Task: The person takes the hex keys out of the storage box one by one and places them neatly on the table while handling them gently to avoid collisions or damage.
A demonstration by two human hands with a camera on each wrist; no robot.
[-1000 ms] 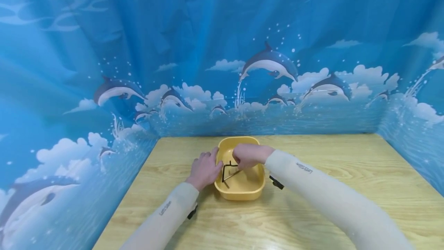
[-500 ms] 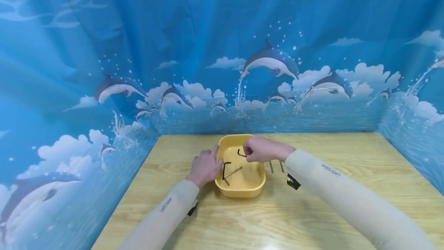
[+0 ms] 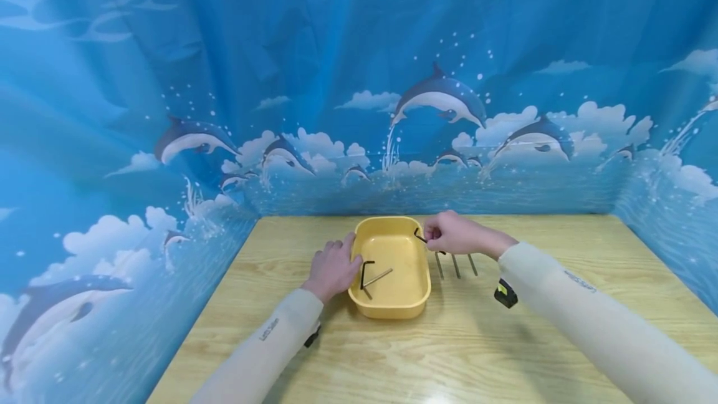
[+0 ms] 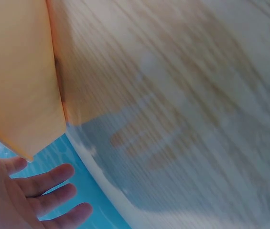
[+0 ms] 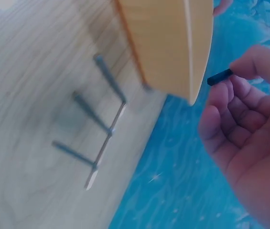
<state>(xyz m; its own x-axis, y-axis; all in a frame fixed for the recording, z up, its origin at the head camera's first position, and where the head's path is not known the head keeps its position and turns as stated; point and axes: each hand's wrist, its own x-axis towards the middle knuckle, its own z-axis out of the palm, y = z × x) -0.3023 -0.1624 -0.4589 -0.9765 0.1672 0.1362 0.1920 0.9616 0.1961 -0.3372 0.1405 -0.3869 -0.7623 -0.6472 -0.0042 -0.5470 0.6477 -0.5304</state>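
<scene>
My right hand pinches a black hex key between thumb and finger, just beyond the right rim of the yellow plastic bin. Most of that key is hidden by the fingers in the right wrist view. At the bin's left rim, my left hand rests with its fingers extended; its thumb lies over the rim. Inside the bin are a black L-shaped hex key and a brass-coloured rod. Three grey hex keys lie side by side on the table, right of the bin.
The wood-grain table ends at a blue curtain printed with dolphins, which stands along the back and sides. A strip of table separates the bin from the row of grey keys.
My right hand has lifted a hex key out of the bin and carried it right, past the rim. The row of keys on the table has come into view. My left hand stays put.
</scene>
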